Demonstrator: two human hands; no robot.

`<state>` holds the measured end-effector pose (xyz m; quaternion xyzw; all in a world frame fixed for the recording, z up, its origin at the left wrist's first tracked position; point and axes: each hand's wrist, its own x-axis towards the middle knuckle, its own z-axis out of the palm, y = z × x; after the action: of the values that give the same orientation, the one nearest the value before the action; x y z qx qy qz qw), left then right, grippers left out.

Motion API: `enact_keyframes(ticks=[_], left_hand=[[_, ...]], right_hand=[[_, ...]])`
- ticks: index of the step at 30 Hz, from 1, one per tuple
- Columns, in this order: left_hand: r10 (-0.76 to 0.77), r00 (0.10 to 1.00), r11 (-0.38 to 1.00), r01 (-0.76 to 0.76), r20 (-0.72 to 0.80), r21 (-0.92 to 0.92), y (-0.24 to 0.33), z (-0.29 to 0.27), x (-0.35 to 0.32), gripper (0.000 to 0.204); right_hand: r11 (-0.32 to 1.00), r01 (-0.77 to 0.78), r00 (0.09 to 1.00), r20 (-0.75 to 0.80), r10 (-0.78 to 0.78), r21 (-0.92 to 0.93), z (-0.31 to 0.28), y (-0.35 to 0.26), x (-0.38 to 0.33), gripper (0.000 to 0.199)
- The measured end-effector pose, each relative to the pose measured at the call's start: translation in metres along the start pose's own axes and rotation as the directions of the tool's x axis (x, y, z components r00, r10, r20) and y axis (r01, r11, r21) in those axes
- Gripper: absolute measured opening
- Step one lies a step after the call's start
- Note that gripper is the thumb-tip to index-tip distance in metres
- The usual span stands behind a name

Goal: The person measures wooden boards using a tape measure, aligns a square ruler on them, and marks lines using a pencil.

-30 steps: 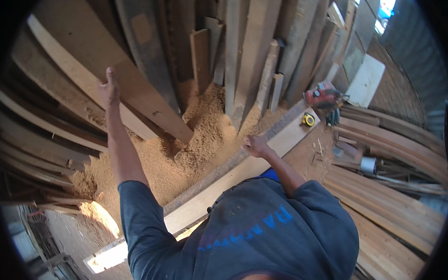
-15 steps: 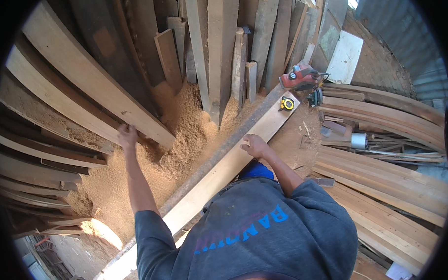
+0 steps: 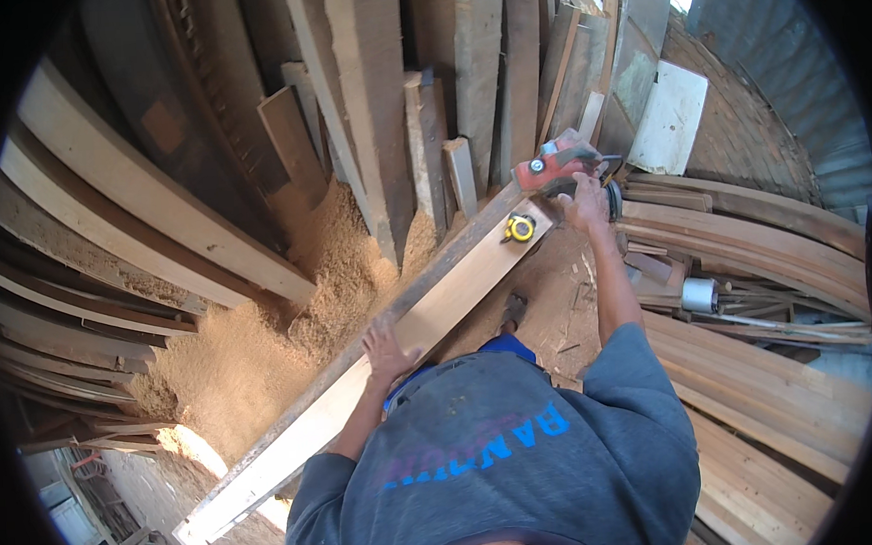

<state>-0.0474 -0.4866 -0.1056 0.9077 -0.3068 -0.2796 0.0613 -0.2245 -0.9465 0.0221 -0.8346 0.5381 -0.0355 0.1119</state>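
Observation:
My left hand point(image 3: 386, 351) lies with fingers spread on a long pale plank point(image 3: 456, 289), which slants from lower left to upper right in front of my body. My right hand point(image 3: 587, 208) is at the plank's far right end, at the rear handle of a red electric planer point(image 3: 555, 167). Its thumb and fingers look apart, and part of the fingers is hard to make out against the tool. A yellow and black tape measure point(image 3: 518, 228) rests on the plank near that end. Alongside the plank's far edge runs a darker, rough beam point(image 3: 412, 285).
Sawdust point(image 3: 237, 361) is heaped beyond the beam. Upright boards point(image 3: 363, 102) lean at the back, with long planks point(image 3: 164, 191) at the left. Stacked timber point(image 3: 756, 367) lies at the right, near a white cylinder point(image 3: 699, 295). A white panel point(image 3: 671, 118) leans farther back.
My left hand has come back from the leaning planks at the left onto the pale plank. My right hand has left the plank's middle and reached forward to the planer. The view has shifted.

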Motion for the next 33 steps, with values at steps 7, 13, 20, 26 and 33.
enact_keyframes(ticks=[7,13,20,26,33], left_hand=[[-0.149,0.986,0.975,0.134,0.075,0.175,0.137,0.049,0.044,0.13],[-0.315,0.924,0.92,0.241,0.217,0.308,0.17,0.034,0.077,0.138],[-0.348,0.892,0.919,0.264,0.288,0.293,0.171,0.034,0.074,0.141],[-0.338,0.899,0.919,0.251,0.278,0.304,0.175,0.032,0.072,0.139],[-0.318,0.916,0.912,0.225,0.244,0.342,0.172,0.04,0.07,0.138]], right_hand=[[0.98,0.059,0.986,0.165,-0.027,-0.191,-0.004,0.081,0.141,0.069],[0.926,0.339,0.908,0.314,-0.276,-0.166,0.064,0.135,0.209,0.055],[0.896,0.406,0.881,0.339,-0.332,-0.178,0.048,0.13,0.176,0.038],[0.935,-0.016,0.981,0.185,-0.054,0.355,0.034,0.18,0.045,0.046],[0.681,-0.519,0.854,0.287,0.433,0.517,0.048,0.264,-0.106,0.032]])
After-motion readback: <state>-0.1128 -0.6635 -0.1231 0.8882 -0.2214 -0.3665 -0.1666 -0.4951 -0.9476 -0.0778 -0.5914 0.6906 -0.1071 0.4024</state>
